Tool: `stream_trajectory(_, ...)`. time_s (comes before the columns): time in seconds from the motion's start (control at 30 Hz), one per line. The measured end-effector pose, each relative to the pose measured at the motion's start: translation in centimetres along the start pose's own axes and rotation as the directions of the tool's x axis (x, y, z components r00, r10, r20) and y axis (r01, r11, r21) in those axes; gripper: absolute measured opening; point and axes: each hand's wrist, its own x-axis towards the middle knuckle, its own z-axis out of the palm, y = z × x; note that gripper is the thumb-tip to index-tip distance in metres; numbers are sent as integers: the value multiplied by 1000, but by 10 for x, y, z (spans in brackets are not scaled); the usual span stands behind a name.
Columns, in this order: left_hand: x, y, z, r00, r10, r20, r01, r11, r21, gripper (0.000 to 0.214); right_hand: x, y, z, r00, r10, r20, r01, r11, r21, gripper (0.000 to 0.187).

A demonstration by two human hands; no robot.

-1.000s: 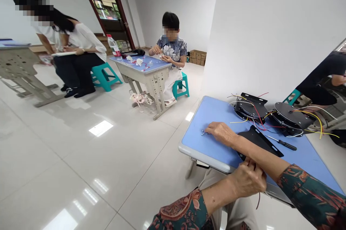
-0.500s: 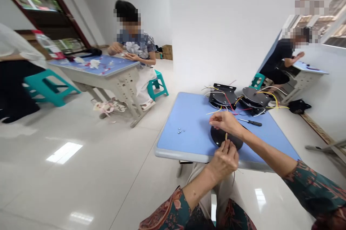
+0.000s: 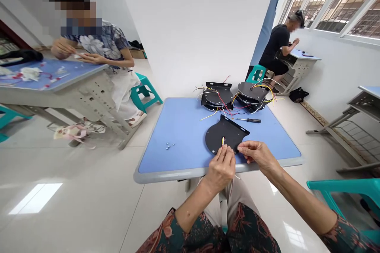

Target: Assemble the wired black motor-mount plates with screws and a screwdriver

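Left hand [image 3: 220, 168] pinches wires [image 3: 223, 142] over black flanged plate [image 3: 213, 136]; right hand [image 3: 259, 156] at plate's rim, grip can't tell. Loose screws [image 3: 168, 148] unfitted; two wired disc units [image 3: 211, 96] apparently assembled.

Two hands [image 3: 220, 169] [image 3: 259, 157], one black plate [image 3: 219, 133], two wired disc units [image 3: 219, 97] [image 3: 251, 91], one screwdriver [image 3: 253, 120] and several screws [image 3: 168, 148] (too tiny to count for certain) at one blue tabletop [image 3: 181, 126].
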Motion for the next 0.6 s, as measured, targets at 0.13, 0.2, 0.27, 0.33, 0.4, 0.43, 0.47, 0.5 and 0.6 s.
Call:
stream_trajectory(0.13,-3,0,2,1000,-2,28,3,1000,-15,28,-6,7,9,998,-49,-50,48,999,-25,47)
stream_trajectory(0.2,-6,1,4,999,-2,40,3,1000,-30,30,-8,10,12,996,-59,-71,57,998,-40,45)
stream_trajectory(0.27,-8,1,6,999,-2,45,4,999,-43,32,-9,12,14,993,-72,-93,67,996,-59,44)
stream_trajectory(0.33,-9,2,6,999,-7,48,9,999,-40,33,-8,14,14,991,-80,-104,71,994,-83,44)
stream_trajectory(0.4,-8,2,6,999,-13,38,14,1000,-24,33,-6,14,14,992,-82,-100,71,992,-105,44)
stream_trajectory(0.43,-7,2,5,999,-15,29,16,1000,-15,33,-6,15,13,992,-82,-96,71,991,-112,44)
stream_trajectory(0.47,-6,2,4,1000,-17,20,17,1000,-8,32,-5,15,13,992,-83,-95,72,991,-117,44)
stream_trajectory(0.5,-4,2,4,1000,-18,9,18,1000,-4,31,-5,15,12,992,-86,-94,74,990,-119,44)
stream_trajectory(0.6,-1,2,2,1000,-21,-17,21,1000,-11,28,-4,14,11,991,-95,-95,83,989,-122,43)
